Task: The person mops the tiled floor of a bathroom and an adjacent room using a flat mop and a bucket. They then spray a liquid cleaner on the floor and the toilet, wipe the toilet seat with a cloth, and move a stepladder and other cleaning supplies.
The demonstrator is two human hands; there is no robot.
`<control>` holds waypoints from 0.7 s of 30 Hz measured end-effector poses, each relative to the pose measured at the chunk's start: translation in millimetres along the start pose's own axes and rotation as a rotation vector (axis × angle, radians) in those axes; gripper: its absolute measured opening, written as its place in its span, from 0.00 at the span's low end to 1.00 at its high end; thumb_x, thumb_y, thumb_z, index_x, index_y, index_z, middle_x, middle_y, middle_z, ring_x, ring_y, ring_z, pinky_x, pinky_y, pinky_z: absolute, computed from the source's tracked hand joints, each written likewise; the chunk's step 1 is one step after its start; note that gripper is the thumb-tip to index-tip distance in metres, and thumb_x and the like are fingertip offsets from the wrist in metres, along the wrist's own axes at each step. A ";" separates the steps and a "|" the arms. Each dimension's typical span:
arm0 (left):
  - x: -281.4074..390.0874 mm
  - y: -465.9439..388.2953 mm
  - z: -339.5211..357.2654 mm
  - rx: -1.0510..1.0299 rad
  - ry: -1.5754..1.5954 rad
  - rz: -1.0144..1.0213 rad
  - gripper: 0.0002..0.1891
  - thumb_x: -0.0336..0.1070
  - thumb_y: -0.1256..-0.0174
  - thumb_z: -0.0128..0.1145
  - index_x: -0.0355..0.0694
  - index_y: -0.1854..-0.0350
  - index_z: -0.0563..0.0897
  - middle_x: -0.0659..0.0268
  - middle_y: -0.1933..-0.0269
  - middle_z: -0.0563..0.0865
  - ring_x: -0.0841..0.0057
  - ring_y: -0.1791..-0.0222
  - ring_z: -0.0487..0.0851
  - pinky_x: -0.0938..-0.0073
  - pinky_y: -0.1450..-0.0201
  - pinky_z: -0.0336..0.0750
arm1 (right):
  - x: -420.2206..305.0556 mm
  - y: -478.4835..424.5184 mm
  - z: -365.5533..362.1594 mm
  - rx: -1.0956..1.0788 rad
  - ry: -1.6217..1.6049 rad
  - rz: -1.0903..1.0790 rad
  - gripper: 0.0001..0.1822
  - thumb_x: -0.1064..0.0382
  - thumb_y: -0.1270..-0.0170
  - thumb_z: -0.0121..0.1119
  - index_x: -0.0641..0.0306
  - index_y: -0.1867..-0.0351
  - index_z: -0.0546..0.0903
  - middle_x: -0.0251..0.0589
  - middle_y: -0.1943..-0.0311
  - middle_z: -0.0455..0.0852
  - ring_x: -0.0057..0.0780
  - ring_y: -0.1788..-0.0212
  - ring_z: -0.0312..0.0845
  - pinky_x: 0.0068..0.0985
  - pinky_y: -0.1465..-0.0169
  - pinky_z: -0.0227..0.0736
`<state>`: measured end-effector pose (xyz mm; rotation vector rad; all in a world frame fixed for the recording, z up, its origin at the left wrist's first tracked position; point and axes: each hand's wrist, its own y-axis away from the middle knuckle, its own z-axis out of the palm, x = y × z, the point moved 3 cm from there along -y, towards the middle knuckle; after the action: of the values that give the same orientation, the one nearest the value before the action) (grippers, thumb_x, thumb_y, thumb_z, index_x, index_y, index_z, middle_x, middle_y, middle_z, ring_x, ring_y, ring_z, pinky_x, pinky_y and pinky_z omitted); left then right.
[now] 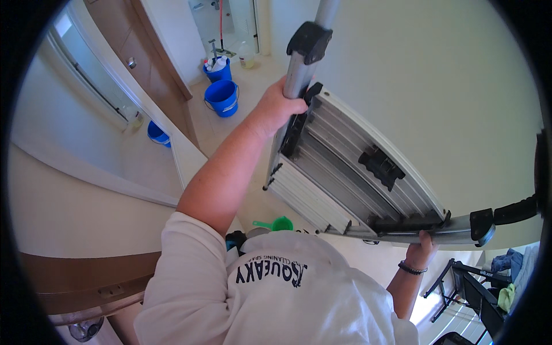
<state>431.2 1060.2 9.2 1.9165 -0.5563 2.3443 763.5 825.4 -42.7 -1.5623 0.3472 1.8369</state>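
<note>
In front of my chest a silver aluminium stepladder (pixel 325 138) is held tilted, its broad ribbed step and a narrower white ribbed step showing. My left hand (pixel 280 105) is wrapped around one tubular rail, just below a black plastic joint. Lower on the right, my right hand (pixel 420 251) grips the opposite rail, with only the thumb and part of the hand showing past the tube. A black plastic latch piece (pixel 381 167) sits on the broad step. Whether the ladder's feet touch the floor cannot be seen.
A pale wall (pixel 431 86) rises beyond the ladder. Left are a framed mirror (pixel 86 112) and brown door (pixel 133 51). An empty-looking blue bucket (pixel 222 98), a bottle-filled blue bucket (pixel 217 74) and a plastic jug (pixel 246 56) stand ahead. A green dipper (pixel 282 223) lies below; a black folding frame (pixel 472 286) stands right.
</note>
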 end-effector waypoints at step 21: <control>104.0 56.8 71.7 0.004 -0.432 0.823 0.19 0.30 0.65 0.52 0.42 0.62 0.75 0.61 0.74 0.78 0.70 0.74 0.75 0.79 0.66 0.69 | 66.0 19.1 -34.9 -0.256 0.433 0.053 0.12 0.68 0.53 0.55 0.66 0.67 0.70 0.36 0.67 0.71 0.24 0.61 0.66 0.25 0.60 0.68</control>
<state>459.5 966.3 107.0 2.5577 -1.6444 2.2425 775.1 812.0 -117.7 -2.1520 0.3610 1.6179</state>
